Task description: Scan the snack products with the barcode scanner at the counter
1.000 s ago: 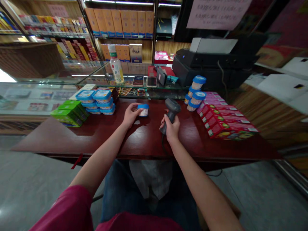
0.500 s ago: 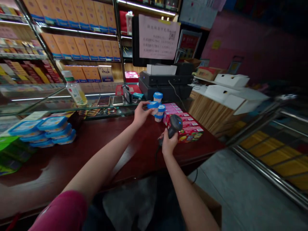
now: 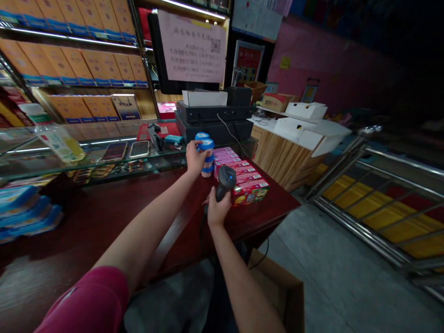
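Blue-lidded tubs point(image 3: 27, 210) are piled three layers high at the left edge, beyond them one clear plastic bottle point(image 3: 58, 138) and two flat, glossy phones point(image 3: 139, 149) on glass point(image 3: 94, 150). Over the smooth dark-red table point(image 3: 118, 217), the left hand point(image 3: 195, 158) curls narrowly around the top tub point(image 3: 207, 144) of a round three-tub stack, another lid point(image 3: 201, 135) showing behind. Further right, the right hand point(image 3: 219, 209) wraps one dark scanner point(image 3: 226, 178) by its grip, before red rectangular cartons point(image 3: 248, 178), too overlapped to count.
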Action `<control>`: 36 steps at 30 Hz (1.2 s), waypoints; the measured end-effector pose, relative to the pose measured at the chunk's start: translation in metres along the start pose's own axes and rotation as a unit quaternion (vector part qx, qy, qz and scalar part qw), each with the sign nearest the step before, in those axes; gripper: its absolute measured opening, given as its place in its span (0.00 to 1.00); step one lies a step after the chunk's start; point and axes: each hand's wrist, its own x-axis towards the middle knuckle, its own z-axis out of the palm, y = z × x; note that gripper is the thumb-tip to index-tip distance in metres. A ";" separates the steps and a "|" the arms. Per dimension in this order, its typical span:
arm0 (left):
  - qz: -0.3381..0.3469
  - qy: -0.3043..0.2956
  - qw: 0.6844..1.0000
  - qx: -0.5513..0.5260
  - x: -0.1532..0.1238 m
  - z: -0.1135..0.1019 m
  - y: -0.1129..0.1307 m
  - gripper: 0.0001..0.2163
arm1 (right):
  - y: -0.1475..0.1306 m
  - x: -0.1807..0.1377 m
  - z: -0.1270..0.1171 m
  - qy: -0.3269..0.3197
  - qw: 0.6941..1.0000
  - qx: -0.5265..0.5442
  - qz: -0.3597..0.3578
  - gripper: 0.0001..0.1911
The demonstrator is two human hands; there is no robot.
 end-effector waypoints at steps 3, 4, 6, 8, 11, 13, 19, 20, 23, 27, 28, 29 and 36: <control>0.008 -0.022 0.999 0.024 0.001 -0.002 0.001 0.21 | 0.000 0.001 0.000 -0.008 1.000 0.020 0.002 0.26; 0.014 -0.033 0.999 0.023 0.000 -0.004 0.000 0.21 | -0.001 0.001 0.000 -0.016 0.999 0.031 0.006 0.26; 0.028 -0.052 0.998 0.017 -0.003 -0.016 -0.002 0.23 | -0.003 0.001 0.000 -0.047 0.997 0.066 0.021 0.26; 0.043 -0.061 0.997 0.020 -0.010 -0.039 -0.007 0.25 | -0.006 0.001 -0.001 -0.086 0.990 0.103 0.038 0.25; 0.069 -0.059 0.994 0.064 -0.029 -0.097 -0.021 0.24 | -0.013 -0.002 -0.001 -0.156 0.977 0.138 0.055 0.23; 0.081 -0.058 0.989 0.112 -0.048 -0.148 -0.032 0.23 | -0.020 -0.007 0.002 -0.210 0.961 0.166 0.071 0.24; 0.071 -0.019 0.965 0.250 -0.108 -0.306 -0.048 0.23 | -0.042 -0.049 0.042 -0.382 0.876 0.248 0.158 0.26; 0.073 0.005 0.961 0.268 -0.113 -0.327 -0.048 0.24 | -0.045 -0.059 0.052 -0.418 0.855 0.253 0.173 0.26; 0.076 0.096 0.942 0.311 -0.119 -0.380 -0.049 0.24 | -0.052 -0.087 0.083 -0.496 0.804 0.257 0.202 0.25; 0.040 0.207 0.919 0.332 -0.114 -0.422 -0.051 0.28 | -0.057 -0.108 0.105 -0.544 0.785 0.238 0.178 0.20; 0.025 0.224 0.917 0.329 -0.112 -0.428 -0.052 0.29 | -0.058 -0.109 0.105 -0.551 0.784 0.230 0.169 0.20; 0.012 0.235 0.916 0.324 -0.110 -0.432 -0.052 0.29 | -0.059 -0.109 0.104 -0.557 0.783 0.223 0.162 0.19; -0.021 0.249 0.921 0.299 -0.103 -0.437 -0.049 0.16 | -0.062 -0.103 0.093 -0.565 0.781 0.211 0.163 0.23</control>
